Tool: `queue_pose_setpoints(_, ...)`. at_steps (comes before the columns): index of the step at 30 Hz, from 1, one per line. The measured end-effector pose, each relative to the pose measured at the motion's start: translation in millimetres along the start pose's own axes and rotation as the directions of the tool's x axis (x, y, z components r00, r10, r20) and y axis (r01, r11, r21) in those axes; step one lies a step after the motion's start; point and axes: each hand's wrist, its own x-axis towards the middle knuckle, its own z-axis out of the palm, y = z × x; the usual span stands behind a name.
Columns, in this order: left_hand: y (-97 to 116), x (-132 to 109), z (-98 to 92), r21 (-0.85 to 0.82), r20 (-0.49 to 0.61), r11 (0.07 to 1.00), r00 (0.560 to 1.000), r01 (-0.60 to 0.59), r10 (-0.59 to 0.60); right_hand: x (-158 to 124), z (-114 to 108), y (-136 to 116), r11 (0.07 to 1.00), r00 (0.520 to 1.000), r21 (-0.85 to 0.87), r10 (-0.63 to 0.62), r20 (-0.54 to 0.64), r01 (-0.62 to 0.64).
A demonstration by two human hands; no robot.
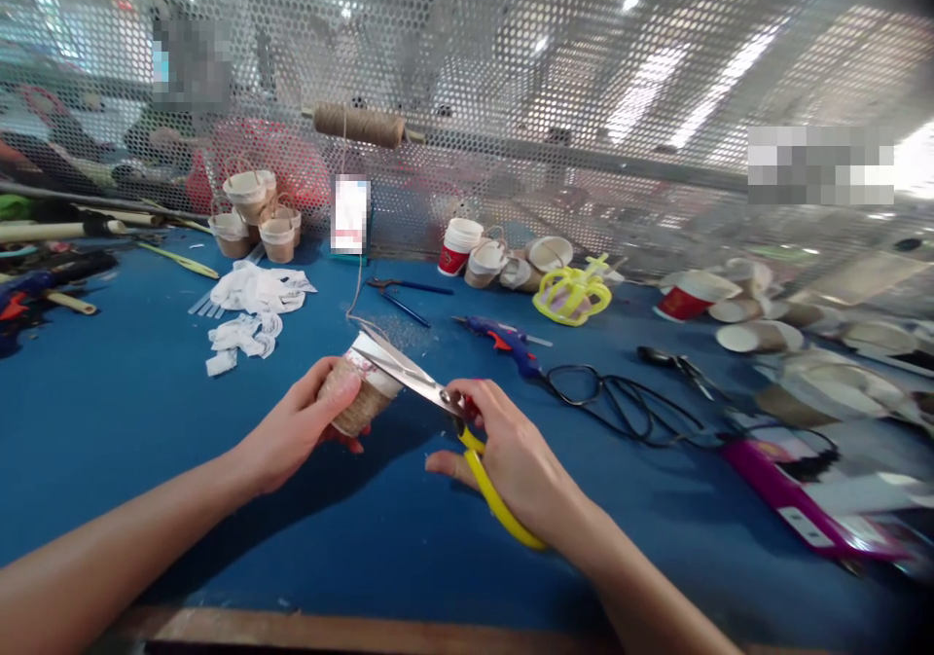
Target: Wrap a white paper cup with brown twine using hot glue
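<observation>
My left hand is wrapped round a paper cup whose lower part is covered in brown twine; its upper part is white. The cup is tilted above the blue table. My right hand grips yellow-handled scissors, with the thumb held away from the fingers. The blades are parted and lie against the cup's white part. From a twine roll on the mesh, a strand hangs down to near the cup. How the blades meet the cup's edge is hard to make out.
Behind the cup lie blue-handled pliers and white paper scraps. A blue glue gun with a black cord is at right, near a yellow crown-shaped piece. Twine-wrapped cups are stacked at back left. A purple power strip sits far right.
</observation>
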Motion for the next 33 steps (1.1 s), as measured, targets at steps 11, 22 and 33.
queue_pose_setpoints(11,-1.0,-2.4,0.1,0.059,-0.031,0.997,0.998,-0.047,0.049,-1.1,-1.1,-7.1,0.995,0.995,-0.008,0.099,0.009,-0.099)
queue_pose_setpoints(22,0.6,1.7,-2.8,-0.036,-0.059,0.997,0.996,-0.065,0.063,-0.7,-2.9,-6.8,0.990,0.991,-0.045,0.137,-0.012,-0.137)
queue_pose_setpoints(33,3.9,2.0,-4.8,-0.201,0.055,0.977,0.997,0.072,-0.062,-0.1,-1.3,-3.3,0.999,0.997,-0.021,0.045,-0.057,-0.046)
